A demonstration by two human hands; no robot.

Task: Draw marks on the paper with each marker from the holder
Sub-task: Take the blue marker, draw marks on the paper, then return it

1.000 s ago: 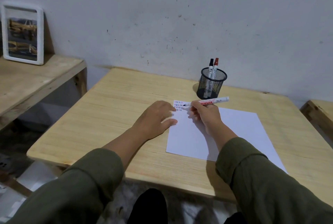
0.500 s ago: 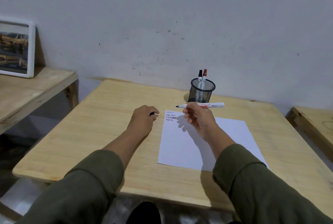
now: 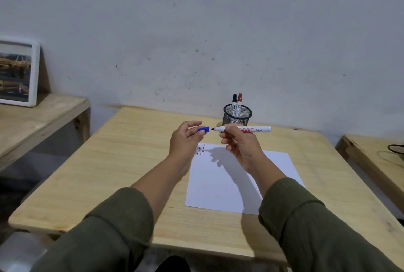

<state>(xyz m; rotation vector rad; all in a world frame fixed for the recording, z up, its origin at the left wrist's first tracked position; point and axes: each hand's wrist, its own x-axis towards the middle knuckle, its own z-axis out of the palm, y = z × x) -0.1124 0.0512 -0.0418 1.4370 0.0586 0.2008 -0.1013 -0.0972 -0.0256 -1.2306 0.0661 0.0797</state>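
Observation:
My right hand holds a white marker level above the table, its bare tip pointing left. My left hand pinches the marker's blue cap just left of that tip, a small gap between them. Below both hands lies the white paper, with rows of short black and red marks in its far left corner. Behind the hands stands a black mesh holder with a black-capped marker and a red-capped marker upright in it.
The wooden table stands against a grey wall. A lower wooden bench at the left carries a white-framed picture. Another wooden surface with a dark cable is at the right.
Both hands have risen off the paper and table. The marker left the page and now sits level in the air, and the left hand brought the blue cap up to its tip.

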